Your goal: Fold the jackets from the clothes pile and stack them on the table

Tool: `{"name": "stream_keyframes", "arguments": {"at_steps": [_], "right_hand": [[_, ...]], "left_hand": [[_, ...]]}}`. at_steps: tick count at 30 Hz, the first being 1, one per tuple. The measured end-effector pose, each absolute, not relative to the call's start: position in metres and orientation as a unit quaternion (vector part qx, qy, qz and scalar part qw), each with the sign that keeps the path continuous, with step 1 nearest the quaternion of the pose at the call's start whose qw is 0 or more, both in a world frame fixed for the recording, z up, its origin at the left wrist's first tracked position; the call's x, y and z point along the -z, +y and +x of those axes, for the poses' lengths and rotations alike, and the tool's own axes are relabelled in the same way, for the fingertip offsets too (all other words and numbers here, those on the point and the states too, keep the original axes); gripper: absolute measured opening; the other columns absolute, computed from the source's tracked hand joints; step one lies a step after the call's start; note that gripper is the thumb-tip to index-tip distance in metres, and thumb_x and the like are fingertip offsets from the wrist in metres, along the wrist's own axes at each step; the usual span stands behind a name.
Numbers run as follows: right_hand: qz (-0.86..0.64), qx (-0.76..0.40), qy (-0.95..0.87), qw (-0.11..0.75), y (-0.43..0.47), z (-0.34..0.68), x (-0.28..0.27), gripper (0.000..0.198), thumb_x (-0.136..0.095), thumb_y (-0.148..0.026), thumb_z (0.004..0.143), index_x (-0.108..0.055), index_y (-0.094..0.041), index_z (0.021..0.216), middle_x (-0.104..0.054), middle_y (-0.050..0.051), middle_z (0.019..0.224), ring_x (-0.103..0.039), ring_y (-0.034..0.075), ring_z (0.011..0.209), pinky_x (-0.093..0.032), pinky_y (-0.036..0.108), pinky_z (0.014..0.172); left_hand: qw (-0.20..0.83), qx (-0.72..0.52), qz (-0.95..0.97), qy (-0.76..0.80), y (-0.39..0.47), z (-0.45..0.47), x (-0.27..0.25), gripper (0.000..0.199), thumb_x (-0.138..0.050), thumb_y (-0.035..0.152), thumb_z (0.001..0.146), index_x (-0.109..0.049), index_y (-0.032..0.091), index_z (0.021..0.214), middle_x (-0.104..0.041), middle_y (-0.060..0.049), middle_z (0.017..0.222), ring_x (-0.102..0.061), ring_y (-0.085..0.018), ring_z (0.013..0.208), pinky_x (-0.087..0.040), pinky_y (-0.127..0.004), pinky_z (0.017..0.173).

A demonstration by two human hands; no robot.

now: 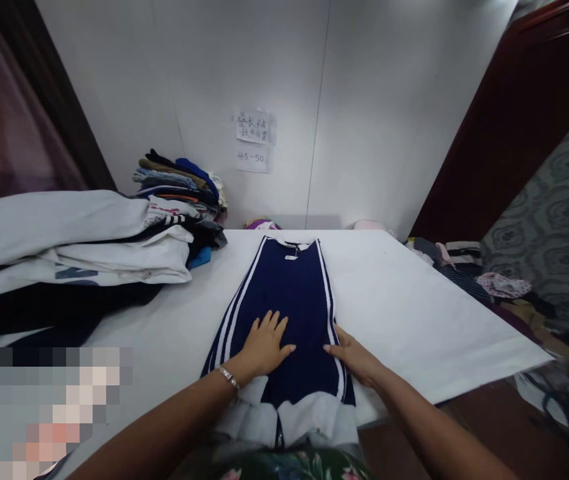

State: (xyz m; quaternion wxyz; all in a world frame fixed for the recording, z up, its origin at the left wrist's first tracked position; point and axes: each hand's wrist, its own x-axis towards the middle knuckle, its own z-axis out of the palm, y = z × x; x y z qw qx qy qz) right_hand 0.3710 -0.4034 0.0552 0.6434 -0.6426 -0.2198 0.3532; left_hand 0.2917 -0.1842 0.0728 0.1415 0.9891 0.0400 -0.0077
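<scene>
A navy track top point(294, 300) with white stripes down both sides lies folded lengthwise on the white table in front of me. Its neck end, with a small white label, points away from me, and pale grey-white cloth shows at the near end. My left hand point(264, 345) rests flat on the middle of the navy cloth, fingers spread. At the right edge, my right hand point(348, 353) has its thumb on top of the striped side. Its other fingers are partly hidden at and under that edge, with the cloth between them and the thumb.
Bulky white and black clothes point(114, 257) are heaped at the left. Behind them rises a stack of folded clothes point(179, 187). Handwritten paper signs point(253, 141) hang on the wall. More clothes point(469, 273) lie beyond the right edge of the white table point(414, 320).
</scene>
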Motion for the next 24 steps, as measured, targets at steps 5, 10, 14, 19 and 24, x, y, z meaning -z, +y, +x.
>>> {"name": "stream_keyframes", "arguments": {"at_steps": [5,10,14,19,24], "right_hand": [[-0.863,-0.170,-0.280,0.384,-0.426,0.397,-0.064,0.048,-0.057,-0.050,0.083,-0.063,-0.020,0.119,-0.069,0.005,0.070,-0.065,0.025,0.066,-0.051,0.042,0.072],[-0.848,0.049,-0.356,0.390,-0.392,0.439,-0.080,0.055,-0.050,-0.050,0.087,-0.053,-0.021,0.133,-0.053,0.012,0.137,-0.047,0.028,0.127,-0.035,0.046,0.108],[-0.838,0.093,-0.394,0.366,-0.333,0.486,-0.087,0.064,-0.046,-0.049,0.090,-0.039,-0.014,0.143,-0.035,0.014,0.150,-0.026,0.026,0.142,-0.022,0.045,0.116],[-0.922,0.007,-0.314,0.229,-0.278,0.544,-0.076,0.064,-0.041,-0.042,0.093,-0.030,-0.008,0.146,-0.023,0.017,0.155,-0.013,0.030,0.145,-0.016,0.049,0.114],[-0.942,0.033,-0.281,0.183,-0.242,0.593,-0.083,0.066,-0.033,-0.049,0.096,-0.024,-0.010,0.149,-0.014,0.013,0.158,-0.005,0.026,0.146,-0.007,0.047,0.115]], "left_hand": [[0.166,0.056,0.984,0.039,-0.172,0.293,-0.062,0.071,-0.046,0.052,0.084,-0.038,0.016,0.145,-0.030,-0.015,0.153,-0.019,-0.032,0.144,-0.019,-0.054,0.114],[0.168,0.011,0.983,0.069,-0.164,0.317,-0.088,0.067,-0.037,0.058,0.087,-0.048,0.016,0.138,-0.035,-0.015,0.151,-0.023,-0.032,0.143,-0.020,-0.055,0.113],[0.094,-0.080,0.990,0.065,-0.155,0.350,-0.085,0.069,-0.036,0.059,0.088,-0.043,0.015,0.141,-0.029,-0.016,0.153,-0.018,-0.032,0.144,-0.013,-0.053,0.115],[0.071,-0.038,0.991,0.105,-0.142,0.363,-0.046,0.075,-0.033,0.062,0.089,-0.040,0.010,0.143,-0.026,-0.019,0.154,-0.018,-0.033,0.144,-0.017,-0.053,0.114],[0.062,-0.032,0.991,0.114,-0.139,0.359,-0.032,0.073,-0.027,0.060,0.091,-0.037,0.012,0.145,-0.023,-0.016,0.155,-0.017,-0.030,0.144,-0.018,-0.050,0.115]]}}
